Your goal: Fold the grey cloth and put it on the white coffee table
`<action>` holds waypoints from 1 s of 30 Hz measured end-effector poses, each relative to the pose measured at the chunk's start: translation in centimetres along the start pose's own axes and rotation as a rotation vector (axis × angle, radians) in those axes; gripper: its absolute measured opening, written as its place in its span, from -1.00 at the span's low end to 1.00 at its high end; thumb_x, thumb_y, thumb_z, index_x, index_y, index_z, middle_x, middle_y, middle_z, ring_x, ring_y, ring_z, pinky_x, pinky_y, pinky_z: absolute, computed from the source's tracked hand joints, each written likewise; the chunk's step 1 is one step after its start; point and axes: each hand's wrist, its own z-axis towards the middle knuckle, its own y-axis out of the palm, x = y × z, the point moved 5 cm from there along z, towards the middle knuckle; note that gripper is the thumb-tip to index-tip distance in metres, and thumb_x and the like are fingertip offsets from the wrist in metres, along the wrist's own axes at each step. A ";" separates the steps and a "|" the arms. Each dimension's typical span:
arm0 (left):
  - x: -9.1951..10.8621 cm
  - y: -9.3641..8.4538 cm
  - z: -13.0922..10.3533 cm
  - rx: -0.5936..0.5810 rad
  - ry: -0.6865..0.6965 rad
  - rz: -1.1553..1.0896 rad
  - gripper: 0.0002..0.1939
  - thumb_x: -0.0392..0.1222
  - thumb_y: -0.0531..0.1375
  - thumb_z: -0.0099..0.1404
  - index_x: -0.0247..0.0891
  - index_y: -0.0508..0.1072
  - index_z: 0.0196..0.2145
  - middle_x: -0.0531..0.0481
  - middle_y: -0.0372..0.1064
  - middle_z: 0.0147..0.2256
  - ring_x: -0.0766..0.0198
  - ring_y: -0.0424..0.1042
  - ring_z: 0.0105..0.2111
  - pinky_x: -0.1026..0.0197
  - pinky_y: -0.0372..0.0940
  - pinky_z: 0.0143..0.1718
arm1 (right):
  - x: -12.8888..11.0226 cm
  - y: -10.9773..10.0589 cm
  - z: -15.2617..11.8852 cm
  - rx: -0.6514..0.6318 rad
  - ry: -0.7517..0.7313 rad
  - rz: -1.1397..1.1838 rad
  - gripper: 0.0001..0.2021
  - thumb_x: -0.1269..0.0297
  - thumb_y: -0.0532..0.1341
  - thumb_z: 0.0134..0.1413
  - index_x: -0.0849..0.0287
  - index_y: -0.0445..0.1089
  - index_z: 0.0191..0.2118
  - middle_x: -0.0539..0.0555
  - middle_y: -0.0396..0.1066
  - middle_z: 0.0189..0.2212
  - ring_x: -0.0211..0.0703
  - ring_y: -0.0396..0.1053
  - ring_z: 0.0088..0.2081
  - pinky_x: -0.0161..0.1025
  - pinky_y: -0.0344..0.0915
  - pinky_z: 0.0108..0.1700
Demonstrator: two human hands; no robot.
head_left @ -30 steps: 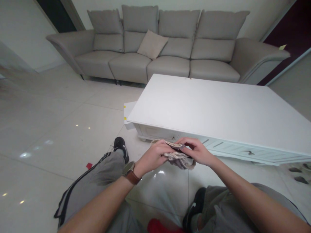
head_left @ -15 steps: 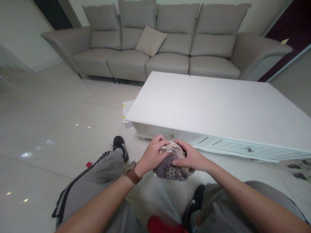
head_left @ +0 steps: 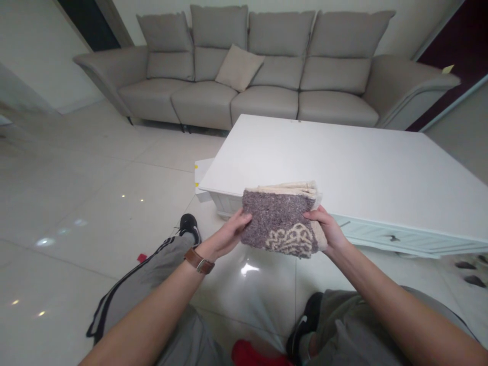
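Observation:
A folded cloth, purple-grey with a cream pattern at its lower right and cream layers along the top, is held up in front of the near edge of the white table. My left hand grips its left side, thumb on the front face. On the right side, my right hand pinches the cloth, also with the thumb in front. The fingers behind the cloth are hidden.
Beyond the table stands a grey sofa with a beige cushion. A white box sits by the table's left end. Red items lie on the floor, one small, one larger between my feet.
The bunched cloth is now a flat folded rectangle, raised higher and facing me. My hands have moved apart to its two sides.

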 end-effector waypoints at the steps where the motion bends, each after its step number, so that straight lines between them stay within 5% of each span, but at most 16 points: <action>1: -0.4 0.7 -0.2 -0.028 -0.032 -0.055 -0.45 0.08 0.42 0.11 -0.25 0.48 -0.02 -0.21 0.52 -0.01 0.04 0.53 -0.07 0.06 0.44 -0.09 | 0.2 0.1 0.0 -0.004 0.011 0.005 -0.54 0.28 0.33 -0.21 0.06 0.46 -0.05 0.10 0.59 -0.15 0.15 0.53 -0.11 0.05 0.44 -0.05; 6: -0.8 1.6 -0.3 0.157 -0.073 -0.146 -0.51 -0.19 0.46 0.07 -0.32 0.52 -0.03 -0.22 0.59 -0.11 0.08 0.59 -0.23 0.09 0.50 -0.21 | 0.8 0.8 0.2 -0.009 0.029 0.045 -0.44 0.26 0.37 -0.18 0.04 0.41 0.06 0.11 0.58 -0.09 0.13 0.53 -0.09 0.02 0.47 -0.06; 12: 0.2 0.0 0.4 0.312 0.084 -0.106 -0.48 -0.16 0.44 0.10 -0.27 0.47 0.01 -0.17 0.56 -0.02 0.10 0.57 -0.15 0.09 0.48 -0.11 | 1.9 1.3 -0.1 -0.039 0.090 -0.049 -0.27 0.30 0.52 -0.25 -0.03 0.33 0.12 0.08 0.55 -0.01 0.04 0.52 -0.05 -0.08 0.47 -0.05; 16: 1.0 -0.4 0.4 0.367 0.260 -0.013 -0.44 -0.17 0.45 0.08 -0.19 0.43 0.04 -0.10 0.51 0.05 0.13 0.52 -0.02 0.12 0.43 0.00 | 1.4 1.2 0.4 0.021 -0.009 -0.095 -0.28 0.36 0.53 -0.31 0.03 0.36 0.08 0.08 0.56 -0.03 0.03 0.51 -0.07 -0.09 0.46 -0.04; 19: 2.0 -0.1 0.8 0.326 0.310 0.018 -0.45 -0.13 0.42 0.11 -0.16 0.40 0.04 -0.10 0.47 0.09 0.16 0.51 -0.03 0.19 0.44 -0.11 | -1.0 0.1 1.6 0.084 -0.156 -0.113 -0.36 0.35 0.49 -0.27 0.02 0.36 0.03 0.02 0.56 -0.09 0.00 0.51 -0.08 -0.12 0.46 -0.04; 24: 3.4 0.3 1.7 0.294 0.294 0.043 -0.58 -0.08 0.32 0.20 -0.14 0.38 0.00 -0.13 0.40 0.16 0.19 0.56 -0.15 0.27 0.42 -0.36 | -5.5 -6.3 5.5 0.261 -0.348 -0.046 -0.45 0.36 0.43 -0.23 -0.03 0.34 -0.03 0.00 0.55 -0.11 -0.04 0.51 -0.09 -0.11 0.48 -0.08; 30: 2.1 0.5 2.1 0.327 0.173 0.058 -0.71 -0.15 0.29 0.16 -0.22 0.40 -0.15 -0.15 0.45 0.07 0.22 0.57 -0.23 0.29 0.40 -0.40 | -2.8 -16.6 9.9 0.527 -0.086 -0.114 -0.44 0.44 0.47 -0.35 0.10 0.28 -0.14 0.11 0.53 -0.21 -0.04 0.50 -0.22 -0.07 0.51 -0.22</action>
